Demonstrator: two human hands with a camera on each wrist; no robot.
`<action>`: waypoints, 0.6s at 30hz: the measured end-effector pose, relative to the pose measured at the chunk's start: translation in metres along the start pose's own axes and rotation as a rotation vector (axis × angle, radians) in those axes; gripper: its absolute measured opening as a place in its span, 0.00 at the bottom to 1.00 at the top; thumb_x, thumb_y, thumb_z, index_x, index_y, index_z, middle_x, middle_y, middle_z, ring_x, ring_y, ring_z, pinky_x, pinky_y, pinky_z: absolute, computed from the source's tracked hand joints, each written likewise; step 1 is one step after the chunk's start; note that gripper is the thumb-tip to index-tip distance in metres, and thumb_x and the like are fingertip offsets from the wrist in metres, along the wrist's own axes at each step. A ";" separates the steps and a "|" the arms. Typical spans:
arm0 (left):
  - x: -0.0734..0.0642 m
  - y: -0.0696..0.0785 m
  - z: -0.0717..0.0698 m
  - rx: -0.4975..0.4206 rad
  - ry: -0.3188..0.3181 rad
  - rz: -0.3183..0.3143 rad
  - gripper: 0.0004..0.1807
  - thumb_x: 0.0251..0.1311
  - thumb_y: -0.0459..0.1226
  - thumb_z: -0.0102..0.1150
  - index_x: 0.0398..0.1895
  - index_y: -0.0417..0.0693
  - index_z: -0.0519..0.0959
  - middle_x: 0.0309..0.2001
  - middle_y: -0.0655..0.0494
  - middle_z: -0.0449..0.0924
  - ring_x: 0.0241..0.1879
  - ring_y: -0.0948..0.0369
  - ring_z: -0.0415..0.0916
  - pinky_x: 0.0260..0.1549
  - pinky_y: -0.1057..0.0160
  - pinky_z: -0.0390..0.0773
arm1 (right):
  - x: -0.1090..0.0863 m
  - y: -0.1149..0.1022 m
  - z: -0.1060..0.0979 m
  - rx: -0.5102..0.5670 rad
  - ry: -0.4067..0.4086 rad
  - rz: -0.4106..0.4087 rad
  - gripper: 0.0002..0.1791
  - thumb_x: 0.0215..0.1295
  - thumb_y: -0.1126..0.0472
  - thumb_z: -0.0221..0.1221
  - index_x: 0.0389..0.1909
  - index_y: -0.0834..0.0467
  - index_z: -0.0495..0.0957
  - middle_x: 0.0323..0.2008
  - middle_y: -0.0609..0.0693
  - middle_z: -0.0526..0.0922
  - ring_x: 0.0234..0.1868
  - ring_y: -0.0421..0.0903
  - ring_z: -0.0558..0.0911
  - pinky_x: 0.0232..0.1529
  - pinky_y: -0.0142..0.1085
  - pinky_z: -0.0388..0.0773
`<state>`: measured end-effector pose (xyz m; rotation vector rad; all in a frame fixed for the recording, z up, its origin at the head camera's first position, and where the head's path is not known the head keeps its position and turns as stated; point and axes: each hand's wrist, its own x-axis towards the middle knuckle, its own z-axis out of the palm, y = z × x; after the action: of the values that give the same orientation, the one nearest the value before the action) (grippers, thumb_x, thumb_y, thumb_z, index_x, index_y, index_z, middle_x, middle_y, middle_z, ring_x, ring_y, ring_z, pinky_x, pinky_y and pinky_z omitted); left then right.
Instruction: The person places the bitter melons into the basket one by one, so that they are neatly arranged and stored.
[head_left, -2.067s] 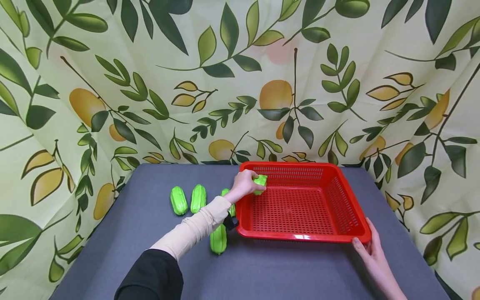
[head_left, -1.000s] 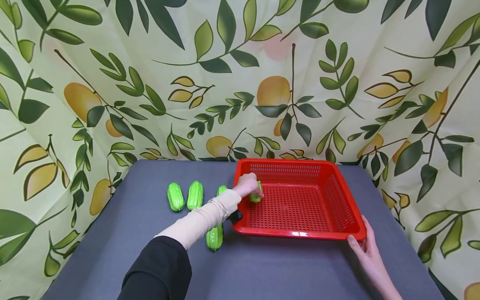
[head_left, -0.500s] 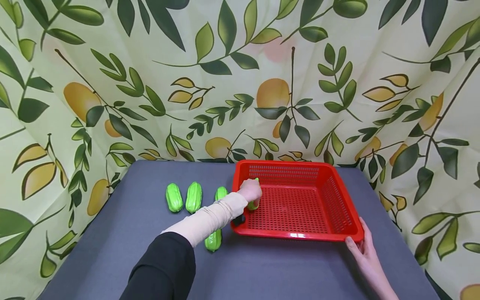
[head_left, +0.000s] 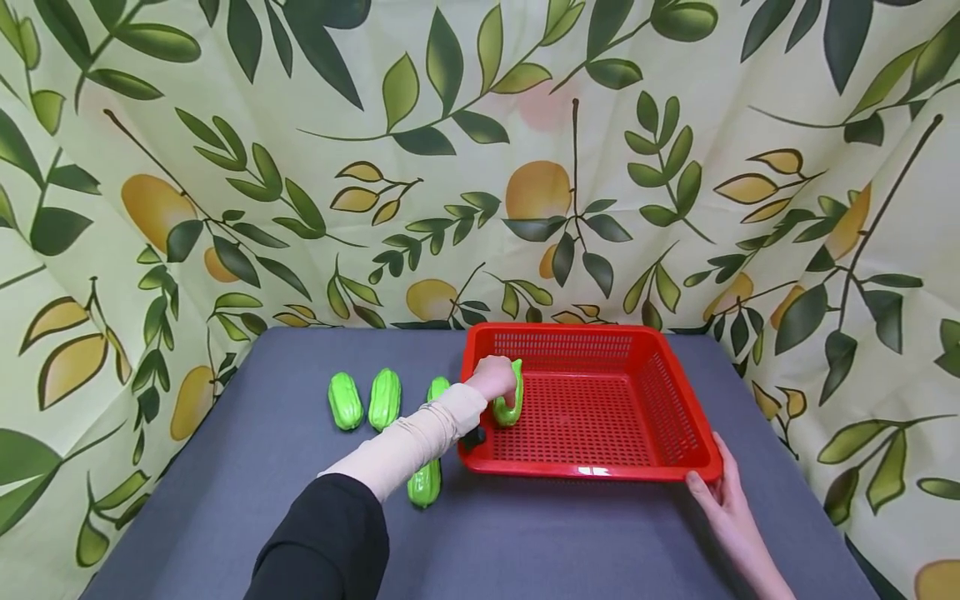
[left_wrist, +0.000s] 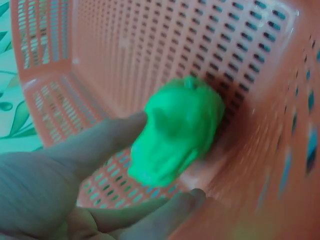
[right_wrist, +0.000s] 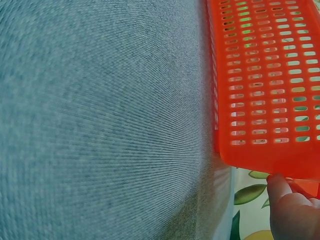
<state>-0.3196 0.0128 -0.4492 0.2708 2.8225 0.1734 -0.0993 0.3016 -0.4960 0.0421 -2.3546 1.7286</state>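
Left hand point(head_left: 492, 377): inside the left end of the basket, back of the hand uppermost. Grip apart: in the left wrist view the thumb reaches the edge of one green ridged vegetable point(head_left: 509, 414) and the fingers lie spread below it, not closed round it. Whether the thumb tip bears on the skin cannot be told.

Vegetable: in the basket at its left end, just right of the hand, partly hidden by it.

Right hand point(head_left: 726, 497): grip clamped on the near right corner of the basket, thumb on the rim.

Basket point(head_left: 600, 472): red plastic, rectangular, slotted walls and perforated floor.

Left sleeve point(head_left: 401, 450): cream at the forearm, black above; black wrist fitting point(head_left: 474, 437) by the basket's rim.

Further vegetables, same green: two side by side but apart, the left one point(head_left: 345, 402) and the right one point(head_left: 386, 400); two more portions, far point(head_left: 438, 387) and near point(head_left: 424, 483), interrupted by the sleeve.

Counter point(head_left: 555, 542): grey-blue, cloth-textured. Behind: pale hanging point(head_left: 465, 200), printed with leaves and orange fruit.
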 end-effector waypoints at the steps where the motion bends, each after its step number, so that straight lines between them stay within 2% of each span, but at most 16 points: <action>1: -0.007 -0.001 -0.006 -0.027 0.007 0.005 0.21 0.32 0.41 0.78 0.33 0.46 0.82 0.33 0.53 0.81 0.33 0.56 0.78 0.29 0.64 0.79 | 0.000 0.000 0.000 0.003 -0.002 0.003 0.41 0.71 0.66 0.48 0.75 0.55 0.32 0.71 0.48 0.45 0.52 0.10 0.60 0.48 0.06 0.62; 3: -0.036 0.004 -0.033 -0.073 -0.013 0.003 0.22 0.38 0.41 0.76 0.38 0.43 0.80 0.36 0.52 0.81 0.36 0.57 0.78 0.34 0.65 0.79 | 0.000 -0.001 0.000 0.017 -0.002 0.007 0.41 0.71 0.66 0.48 0.75 0.55 0.32 0.71 0.47 0.46 0.52 0.11 0.61 0.47 0.06 0.63; 6: -0.061 0.002 -0.052 -0.156 0.033 0.048 0.18 0.44 0.43 0.73 0.33 0.43 0.77 0.28 0.54 0.76 0.29 0.60 0.72 0.27 0.68 0.73 | 0.001 -0.002 0.000 0.024 -0.001 0.004 0.41 0.71 0.65 0.48 0.75 0.57 0.32 0.70 0.44 0.48 0.52 0.11 0.61 0.47 0.06 0.63; 8: -0.074 -0.001 -0.059 -0.218 0.062 0.093 0.18 0.48 0.44 0.71 0.31 0.41 0.75 0.24 0.55 0.69 0.25 0.60 0.65 0.24 0.68 0.65 | 0.001 -0.001 0.000 0.039 -0.002 -0.002 0.41 0.71 0.66 0.48 0.74 0.59 0.32 0.69 0.41 0.49 0.52 0.11 0.61 0.47 0.06 0.64; 10: -0.085 -0.005 -0.064 -0.301 0.105 0.135 0.21 0.50 0.45 0.69 0.38 0.38 0.76 0.29 0.54 0.74 0.29 0.60 0.70 0.28 0.68 0.71 | 0.001 -0.001 0.000 0.049 -0.002 -0.007 0.41 0.71 0.66 0.48 0.75 0.58 0.32 0.68 0.38 0.49 0.52 0.12 0.61 0.47 0.06 0.64; 13: -0.100 -0.013 -0.066 -0.481 0.176 0.212 0.30 0.52 0.44 0.68 0.55 0.35 0.74 0.47 0.48 0.80 0.46 0.55 0.78 0.47 0.62 0.79 | 0.000 0.000 0.000 0.036 0.004 -0.005 0.41 0.71 0.66 0.48 0.75 0.56 0.33 0.68 0.38 0.49 0.52 0.12 0.62 0.46 0.06 0.64; 15: -0.107 -0.020 -0.064 -0.606 0.235 0.253 0.36 0.52 0.44 0.69 0.62 0.37 0.69 0.60 0.45 0.75 0.59 0.51 0.74 0.58 0.56 0.75 | 0.001 0.001 0.000 0.001 0.007 0.003 0.42 0.71 0.66 0.48 0.75 0.54 0.33 0.70 0.42 0.48 0.51 0.11 0.61 0.46 0.06 0.64; 18: -0.117 -0.030 -0.057 -0.769 0.292 0.295 0.36 0.52 0.41 0.69 0.63 0.38 0.68 0.62 0.44 0.73 0.62 0.49 0.72 0.61 0.55 0.72 | 0.002 0.001 0.001 -0.050 0.001 0.020 0.42 0.71 0.65 0.48 0.75 0.53 0.32 0.72 0.52 0.44 0.51 0.10 0.60 0.45 0.06 0.64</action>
<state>-0.2321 -0.0459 -0.3661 0.5002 2.7093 1.4093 -0.1012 0.3013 -0.4970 0.0092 -2.4042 1.6771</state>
